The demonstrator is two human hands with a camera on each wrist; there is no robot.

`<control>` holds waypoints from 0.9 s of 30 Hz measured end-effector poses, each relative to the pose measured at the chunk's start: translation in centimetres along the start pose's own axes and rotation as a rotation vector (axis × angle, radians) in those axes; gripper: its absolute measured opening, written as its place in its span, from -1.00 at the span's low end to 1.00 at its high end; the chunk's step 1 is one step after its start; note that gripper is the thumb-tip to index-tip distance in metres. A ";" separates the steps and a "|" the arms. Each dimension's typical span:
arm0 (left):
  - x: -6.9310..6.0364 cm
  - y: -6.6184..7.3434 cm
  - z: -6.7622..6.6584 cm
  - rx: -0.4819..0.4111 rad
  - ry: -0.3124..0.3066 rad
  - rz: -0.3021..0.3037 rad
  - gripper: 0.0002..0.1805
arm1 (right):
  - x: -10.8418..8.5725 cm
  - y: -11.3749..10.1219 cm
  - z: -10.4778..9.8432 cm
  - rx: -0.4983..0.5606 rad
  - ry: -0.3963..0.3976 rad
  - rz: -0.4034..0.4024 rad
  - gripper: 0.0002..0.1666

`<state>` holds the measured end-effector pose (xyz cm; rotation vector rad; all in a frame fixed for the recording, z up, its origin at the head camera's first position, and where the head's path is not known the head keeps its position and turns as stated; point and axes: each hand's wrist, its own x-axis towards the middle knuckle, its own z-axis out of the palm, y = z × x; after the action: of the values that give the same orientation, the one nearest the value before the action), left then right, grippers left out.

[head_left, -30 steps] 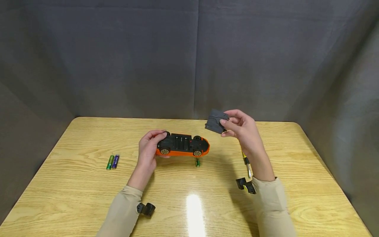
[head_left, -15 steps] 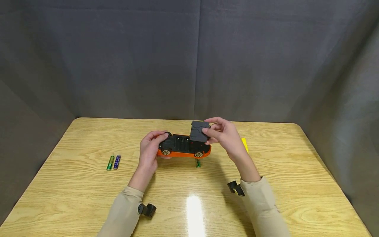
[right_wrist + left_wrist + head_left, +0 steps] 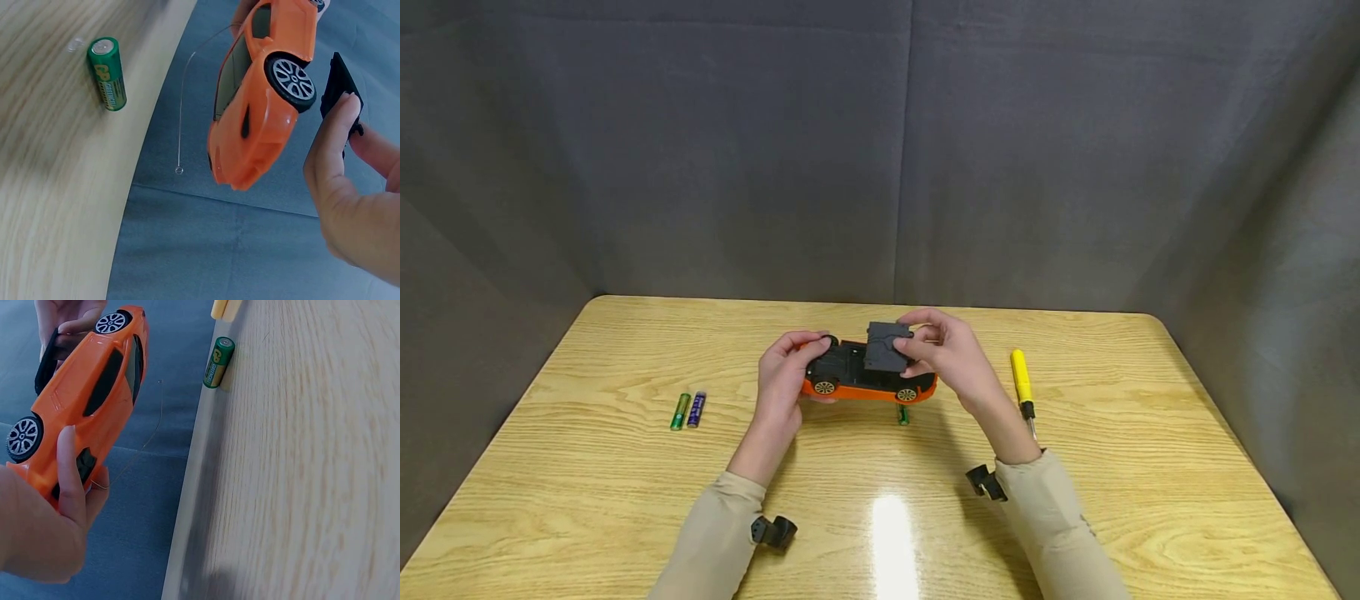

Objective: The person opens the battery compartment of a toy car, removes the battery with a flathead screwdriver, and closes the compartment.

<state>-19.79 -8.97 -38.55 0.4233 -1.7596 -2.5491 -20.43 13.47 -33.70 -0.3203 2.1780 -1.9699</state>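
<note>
An orange toy car (image 3: pixel 868 393) is held above the table, its black underside turned up in the head view. My left hand (image 3: pixel 780 377) grips one end, thumb on the underside. Between thumb and fingers my right hand (image 3: pixel 953 360) pinches a dark, flat battery cover (image 3: pixel 884 348), which overlaps the open battery compartment in the head view. A gap shows between the cover (image 3: pixel 341 84) and the car (image 3: pixel 253 140) in the right wrist view. A thin wire (image 3: pixel 182 119) with a small loop at its tip trails from the car. The cover hides most of the compartment.
A green battery (image 3: pixel 680 412) and a purple battery (image 3: pixel 697 409) lie side by side on the wooden table (image 3: pixel 587 500) to the left. Another green battery (image 3: pixel 903 414) lies just below the car. On the right lies a screwdriver (image 3: pixel 1021 379) with a yellow handle.
My right hand has brought the battery cover left and down, from beside the car to over its underside. The left hand and car have barely shifted. The screwdriver now shows more fully.
</note>
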 end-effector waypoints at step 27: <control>-0.3 -0.1 0.3 0.006 -0.020 0.079 -0.88 | 0.4 1.0 1.1 -0.036 -0.033 0.070 -0.54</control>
<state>-19.51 -8.64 -38.48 0.3234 -1.7540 -2.5039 -20.51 12.46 -34.82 -0.2765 2.1756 -1.8775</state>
